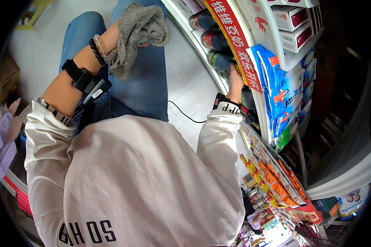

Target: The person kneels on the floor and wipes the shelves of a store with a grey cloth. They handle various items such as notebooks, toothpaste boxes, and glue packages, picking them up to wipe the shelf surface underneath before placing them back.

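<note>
Basically, the right hand [235,80] is at the neck end of a dark bottle [221,61], fingers bent and partly open round the neck. Looks like contact; can't tell if the grip is firm, far fingers hidden. Bottle's body lies to the left of those fingers, slightly forward, its long axis running from near the shelf's front edge in toward the fingers; seems to stand upright, seen at a slant from above.

Right hand is clearly the nearer one. Left hand's fingers [143,45] are curled into a grey cloth [141,33], mostly covered by it, over the knees, well apart from the bottle.

Bottle sits on the low shelf [196,44], just behind its white front edge, two more dark bottles beside it toward the far end. The shelf above, edged with a red strip [234,38], overhangs the necks. Blue bags [272,78] and white boxes [292,29] to the right, orange packets [274,183] nearer the body. Pale tiled floor [184,84], black cable [181,112] across it, carton [9,77] far left.
</note>
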Action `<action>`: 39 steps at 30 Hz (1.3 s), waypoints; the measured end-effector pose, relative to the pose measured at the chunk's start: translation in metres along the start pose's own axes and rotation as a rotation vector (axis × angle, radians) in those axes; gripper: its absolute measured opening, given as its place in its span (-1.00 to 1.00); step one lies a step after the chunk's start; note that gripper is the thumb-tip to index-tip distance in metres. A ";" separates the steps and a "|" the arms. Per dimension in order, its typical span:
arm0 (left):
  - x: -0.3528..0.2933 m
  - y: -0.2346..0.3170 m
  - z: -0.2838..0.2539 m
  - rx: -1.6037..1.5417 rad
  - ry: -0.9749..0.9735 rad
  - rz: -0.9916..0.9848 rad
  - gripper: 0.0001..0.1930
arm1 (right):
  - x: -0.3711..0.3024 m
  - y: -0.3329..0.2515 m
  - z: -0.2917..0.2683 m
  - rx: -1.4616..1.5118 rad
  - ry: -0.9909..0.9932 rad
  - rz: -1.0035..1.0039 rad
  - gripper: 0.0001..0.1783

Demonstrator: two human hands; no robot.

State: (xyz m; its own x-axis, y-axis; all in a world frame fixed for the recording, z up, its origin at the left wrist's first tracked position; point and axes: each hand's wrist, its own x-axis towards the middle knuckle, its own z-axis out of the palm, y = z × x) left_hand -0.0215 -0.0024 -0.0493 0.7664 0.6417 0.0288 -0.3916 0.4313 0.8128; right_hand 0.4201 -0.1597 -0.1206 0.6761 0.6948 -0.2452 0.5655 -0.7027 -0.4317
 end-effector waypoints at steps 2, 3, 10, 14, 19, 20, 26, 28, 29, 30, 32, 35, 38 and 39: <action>-0.001 0.006 0.002 -0.148 0.013 -0.053 -0.57 | 0.013 0.003 0.005 -0.052 -0.015 -0.009 -0.40; 0.000 0.010 0.003 -0.249 0.009 -0.089 -0.59 | 0.017 0.006 0.006 -0.073 -0.019 -0.001 -0.39; 0.004 0.025 0.005 -0.310 -0.092 -0.189 -0.66 | 0.011 -0.015 -0.008 -0.025 0.050 -0.249 -0.43; 0.000 0.003 -0.004 0.039 0.009 -0.029 -0.64 | 0.014 -0.016 0.001 0.002 0.170 -0.421 -0.53; -0.001 0.023 0.007 -0.339 0.127 -0.235 -0.62 | 0.027 -0.023 0.022 0.110 0.117 -0.434 -0.48; -0.002 0.019 0.008 -0.268 0.164 -0.190 -0.62 | 0.030 -0.029 0.024 0.016 0.040 -0.282 -0.47; -0.003 0.004 0.006 0.106 0.192 0.001 -0.63 | -0.026 -0.122 -0.009 -0.695 0.237 -0.361 -0.35; -0.003 0.019 0.011 -0.121 0.212 -0.117 -0.63 | -0.016 -0.118 -0.005 -0.522 0.184 -0.320 -0.36; -0.002 0.027 0.014 -0.258 0.224 -0.195 -0.63 | -0.013 -0.115 -0.004 -0.435 0.160 -0.296 -0.37; -0.002 0.026 0.015 -0.224 0.232 -0.195 -0.63 | -0.014 -0.111 -0.002 -0.464 0.214 -0.363 -0.42; -0.002 0.025 0.016 -0.157 0.254 -0.187 -0.64 | -0.006 -0.101 0.003 -0.402 0.222 -0.405 -0.45; -0.003 0.025 0.013 -0.156 0.259 -0.202 -0.65 | -0.006 -0.110 0.003 -0.521 0.192 -0.474 -0.51; -0.003 0.029 0.014 -0.200 0.291 -0.243 -0.66 | -0.013 -0.116 0.004 -0.657 0.250 -0.618 -0.59; 0.000 0.028 0.016 -0.128 0.314 -0.204 -0.66 | -0.014 -0.107 0.009 -0.645 0.336 -0.720 -0.63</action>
State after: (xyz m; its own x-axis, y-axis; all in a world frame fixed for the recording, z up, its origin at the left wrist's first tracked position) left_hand -0.0249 -0.0005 -0.0173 0.6501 0.6885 -0.3213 -0.3228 0.6331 0.7035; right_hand 0.3456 -0.0931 -0.0786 0.1167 0.9755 0.1863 0.9692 -0.1528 0.1933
